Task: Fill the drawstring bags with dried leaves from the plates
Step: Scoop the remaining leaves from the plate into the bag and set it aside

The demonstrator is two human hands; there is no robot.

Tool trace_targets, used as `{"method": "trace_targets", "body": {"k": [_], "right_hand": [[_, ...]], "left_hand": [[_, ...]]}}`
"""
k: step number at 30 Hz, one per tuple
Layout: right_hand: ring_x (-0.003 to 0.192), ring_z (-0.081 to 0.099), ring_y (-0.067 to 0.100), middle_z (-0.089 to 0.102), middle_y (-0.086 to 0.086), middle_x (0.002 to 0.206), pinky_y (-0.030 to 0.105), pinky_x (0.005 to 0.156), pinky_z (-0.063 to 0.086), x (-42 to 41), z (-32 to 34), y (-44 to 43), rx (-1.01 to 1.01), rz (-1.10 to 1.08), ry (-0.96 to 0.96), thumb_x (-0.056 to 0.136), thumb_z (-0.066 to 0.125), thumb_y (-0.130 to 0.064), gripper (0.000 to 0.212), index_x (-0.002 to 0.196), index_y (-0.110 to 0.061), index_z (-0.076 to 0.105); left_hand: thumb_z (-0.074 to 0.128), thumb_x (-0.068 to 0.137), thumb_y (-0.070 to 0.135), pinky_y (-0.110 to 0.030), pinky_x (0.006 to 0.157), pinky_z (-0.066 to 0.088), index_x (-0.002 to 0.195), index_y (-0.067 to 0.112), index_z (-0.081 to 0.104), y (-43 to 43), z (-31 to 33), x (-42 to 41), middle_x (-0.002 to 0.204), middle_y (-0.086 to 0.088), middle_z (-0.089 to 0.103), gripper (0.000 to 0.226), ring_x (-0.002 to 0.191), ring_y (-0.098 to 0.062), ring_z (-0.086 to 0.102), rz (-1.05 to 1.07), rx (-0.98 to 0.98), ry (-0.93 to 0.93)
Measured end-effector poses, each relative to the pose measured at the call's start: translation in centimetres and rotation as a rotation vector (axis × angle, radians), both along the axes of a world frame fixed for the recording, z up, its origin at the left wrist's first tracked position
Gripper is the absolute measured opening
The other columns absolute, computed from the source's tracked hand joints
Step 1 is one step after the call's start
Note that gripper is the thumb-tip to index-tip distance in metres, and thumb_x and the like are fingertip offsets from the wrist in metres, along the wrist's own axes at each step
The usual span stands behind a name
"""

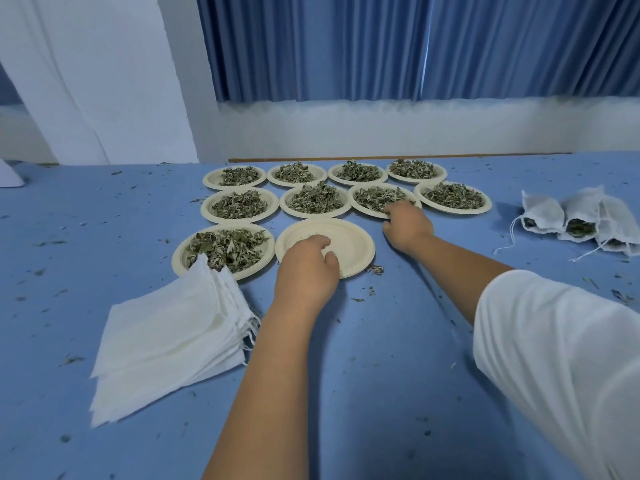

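Your two plates
Your left grip on empty plate, hold unclear; right grip pinches leaf plate rim; flat bags near-left, filled bags by right edge.

I'm looking across a blue tabletop that ends in a thin wooden strip at its far edge. Behind it runs a low white wall band. Above that hang pleated blue curtains, with a bright slit between two panels. On the left stands a white pillar, with pale sheer fabric beside it. The light is soft and even.
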State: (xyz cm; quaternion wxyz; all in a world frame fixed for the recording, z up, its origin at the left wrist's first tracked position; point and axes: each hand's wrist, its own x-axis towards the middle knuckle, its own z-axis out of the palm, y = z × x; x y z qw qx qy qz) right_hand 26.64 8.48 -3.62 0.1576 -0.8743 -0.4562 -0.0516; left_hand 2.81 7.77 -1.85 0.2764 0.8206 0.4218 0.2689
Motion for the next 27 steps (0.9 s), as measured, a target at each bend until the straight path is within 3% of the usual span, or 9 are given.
{"method": "trace_targets", "body": {"k": [3, 8, 16, 24, 27], "right_hand": [[0.115, 0.053, 0.033, 0.050, 0.014, 0.135, 0.040, 0.085, 0.050, -0.2, -0.6, -0.3, 0.083, -0.010, 0.015, 0.098, 0.048, -0.013, 0.036, 0.133, -0.013, 0.057], [0.110, 0.057, 0.030, 0.055, 0.011, 0.132, 0.036, 0.084, 0.048, -0.1, -1.0, -2.0, 0.175, 0.032, 0.024, 0.098, 0.052, -0.018, 0.030, 0.127, -0.013, 0.061], [0.105, 0.060, 0.028, 0.062, 0.013, 0.123, 0.031, 0.085, 0.045, -1.2, -0.7, -6.1, 0.360, 0.083, 0.064, 0.098, 0.052, -0.016, 0.029, 0.123, -0.008, 0.064], [0.097, 0.060, 0.025, 0.064, 0.011, 0.115, 0.023, 0.076, 0.038, -1.5, -0.9, -10.6, 0.357, 0.083, 0.114, 0.094, 0.057, -0.014, 0.025, 0.116, -0.009, 0.067], [0.081, 0.054, 0.015, 0.061, 0.001, 0.100, 0.023, 0.071, 0.037, -1.3, -1.0, -12.3, 0.317, 0.110, 0.149, 0.089, 0.062, -0.013, 0.021, 0.109, -0.013, 0.070]], "left_hand": [[0.047, 0.099, 0.019, -0.029, 0.099, 0.038, 0.137, 0.017, 0.054, 0.2, 0.1, 0.0, 0.140, 0.001, 0.055, 0.038, 0.127, -0.019, 0.050, 0.016, 0.007, -0.013], [0.047, 0.099, 0.018, -0.028, 0.101, 0.037, 0.137, 0.016, 0.054, 0.1, 0.0, 0.1, 0.140, 0.001, 0.055, 0.038, 0.129, -0.018, 0.048, -0.003, 0.009, -0.002], [0.064, 0.090, 0.020, -0.035, 0.099, 0.044, 0.133, 0.017, 0.057, -0.7, -1.0, 0.9, 0.136, -0.002, 0.056, 0.044, 0.126, -0.023, 0.050, -0.129, 0.032, 0.179], [0.057, 0.093, 0.010, -0.039, 0.096, 0.047, 0.125, 0.013, 0.064, -0.8, -1.5, 0.7, 0.125, -0.006, 0.064, 0.033, 0.117, -0.027, 0.056, -0.087, 0.079, 0.183], [0.056, 0.093, 0.009, -0.039, 0.094, 0.048, 0.124, 0.011, 0.065, -0.8, -1.7, 0.8, 0.123, -0.009, 0.065, 0.032, 0.115, -0.029, 0.057, -0.079, 0.103, 0.181]]}}
